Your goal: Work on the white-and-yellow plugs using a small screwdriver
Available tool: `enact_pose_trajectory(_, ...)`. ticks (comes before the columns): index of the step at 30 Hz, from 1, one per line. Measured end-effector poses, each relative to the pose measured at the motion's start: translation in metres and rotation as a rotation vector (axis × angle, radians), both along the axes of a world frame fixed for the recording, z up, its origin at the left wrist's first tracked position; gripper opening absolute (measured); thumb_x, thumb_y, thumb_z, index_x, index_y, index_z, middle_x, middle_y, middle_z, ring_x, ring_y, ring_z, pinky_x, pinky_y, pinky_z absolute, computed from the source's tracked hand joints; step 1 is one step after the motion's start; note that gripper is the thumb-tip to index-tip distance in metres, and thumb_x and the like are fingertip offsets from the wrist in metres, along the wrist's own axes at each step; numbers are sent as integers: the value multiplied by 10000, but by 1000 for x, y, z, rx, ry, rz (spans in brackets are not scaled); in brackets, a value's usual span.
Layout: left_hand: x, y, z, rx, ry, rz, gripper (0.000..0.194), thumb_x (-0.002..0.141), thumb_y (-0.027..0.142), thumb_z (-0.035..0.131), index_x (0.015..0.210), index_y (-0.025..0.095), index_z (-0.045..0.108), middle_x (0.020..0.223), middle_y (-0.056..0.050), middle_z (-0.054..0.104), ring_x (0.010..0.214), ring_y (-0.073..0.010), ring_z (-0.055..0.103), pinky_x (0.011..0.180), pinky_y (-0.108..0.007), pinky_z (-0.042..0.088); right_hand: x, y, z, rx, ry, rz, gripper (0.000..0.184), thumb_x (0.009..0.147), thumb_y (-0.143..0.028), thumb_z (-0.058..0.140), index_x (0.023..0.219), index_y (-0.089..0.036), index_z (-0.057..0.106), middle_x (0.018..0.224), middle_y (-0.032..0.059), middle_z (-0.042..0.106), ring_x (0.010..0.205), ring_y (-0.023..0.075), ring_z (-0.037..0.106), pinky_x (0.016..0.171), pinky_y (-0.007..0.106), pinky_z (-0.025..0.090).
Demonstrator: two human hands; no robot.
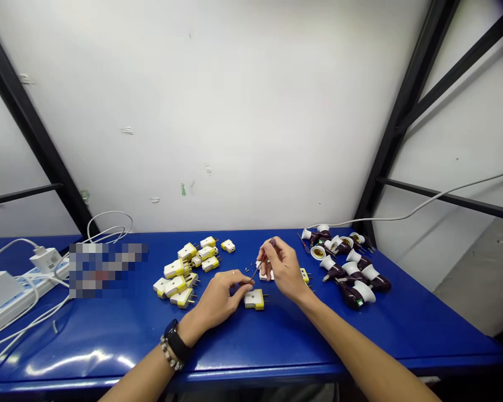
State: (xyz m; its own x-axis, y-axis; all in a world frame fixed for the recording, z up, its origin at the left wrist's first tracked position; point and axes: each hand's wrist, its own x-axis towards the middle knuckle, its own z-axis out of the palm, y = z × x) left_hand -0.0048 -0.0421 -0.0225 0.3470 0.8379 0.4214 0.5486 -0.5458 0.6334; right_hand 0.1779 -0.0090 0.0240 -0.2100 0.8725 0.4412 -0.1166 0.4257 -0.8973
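My right hand [283,269] grips a small dark-handled screwdriver [262,259] with its tip slanting down and left. Just below that tip, my left hand [220,298] curls with its fingertips close to the shaft, and I cannot tell if it holds anything tiny. A white and yellow electrical plug [254,299] with brass pins lies next to my left fingers. A white plug part [264,273] sits partly hidden under my right hand. Several tiny screws [248,270] lie to its left. A pile of similar plugs [176,279] lies further left.
Dark-bodied white lamp holders [343,268] lie heaped at the right of the blue metal table [88,340]. At the left are a power strip [20,296], a white charger [46,259], white cables and a pixelated patch [104,268]. Black steel frame bars [406,111] rise against the white wall.
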Motion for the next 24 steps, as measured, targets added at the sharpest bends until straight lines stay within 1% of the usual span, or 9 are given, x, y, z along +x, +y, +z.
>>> enact_pose_trajectory(3, -4, 10, -1, -19, 36, 99, 217, 934, 293, 588, 985, 227, 788, 919, -50, 784, 803, -204, 695, 708, -290, 500, 7, 7, 6, 21, 92, -165, 415, 935, -618, 514, 828, -217, 494, 708, -18, 569, 432, 86, 467, 379, 215, 343)
enact_pose_trajectory(6, -5, 24, 2, -51, 134, 189, 187, 901, 306, 635, 978, 237, 791, 901, -37, 799, 786, -218, 714, 700, -299, 502, 17, 12, 11, 83, -55, -197, 381, 953, -561, 506, 796, -214, 503, 610, -56, 453, 472, 97, 375, 437, 234, 300)
enact_pose_trajectory(10, -1, 39, 9, -28, 256, 233, 196, 856, 245, 682, 1031, 223, 767, 896, -35, 801, 795, -231, 724, 729, -314, 500, 28, 8, 15, 136, -554, 29, 291, 941, -396, 562, 738, -187, 567, 643, -46, 477, 585, 109, 407, 539, 240, 317)
enact_pose_trajectory(13, -1, 38, 11, 0, 221, 254, 245, 875, 232, 643, 1099, 209, 740, 950, -52, 794, 778, -224, 714, 727, -319, 502, 34, 6, 11, 154, -822, 170, 233, 814, -413, 724, 802, -188, 666, 666, -45, 533, 608, 115, 440, 545, 231, 324)
enact_pose_trajectory(15, -3, 29, 12, 0, 158, 216, 255, 909, 280, 601, 1114, 206, 734, 963, -58, 785, 726, -203, 693, 705, -312, 504, 35, 6, 5, 187, -925, 188, 372, 642, -463, 856, 847, -194, 701, 687, -40, 560, 619, 126, 470, 534, 226, 334)
enact_pose_trajectory(17, -6, 16, 14, -58, 122, 118, 275, 913, 351, 603, 1106, 210, 738, 964, -55, 776, 697, -187, 675, 676, -293, 501, 33, 7, -2, 198, -1018, 218, 462, 525, -482, 913, 825, -192, 712, 676, -33, 575, 603, 134, 489, 513, 226, 333)
enact_pose_trajectory(20, -8, -2, 17, -134, 188, -30, 313, 828, 441, 711, 1051, 227, 762, 933, -40, 758, 724, -193, 659, 650, -271, 470, 26, 6, -9, 197, -1120, 250, 362, 546, -427, 907, 701, -191, 680, 604, -36, 552, 556, 129, 476, 480, 227, 294)
enact_pose_trajectory(22, -8, -8, 18, -125, 242, -78, 293, 800, 442, 747, 1004, 234, 776, 886, -33, 743, 735, -195, 641, 652, -266, 446, 23, 4, -8, 206, -1150, 248, 321, 565, -389, 894, 660, -194, 658, 587, -35, 544, 555, 129, 469, 478, 231, 280)
enact_pose_trajectory(24, -7, -7, 20, -109, 206, -85, 253, 839, 419, 719, 1000, 233, 778, 852, -28, 729, 732, -186, 629, 654, -259, 440, 28, 4, -1, 210, -1155, 239, 312, 571, -385, 883, 653, -193, 651, 591, -34, 548, 558, 128, 462, 487, 238, 277)
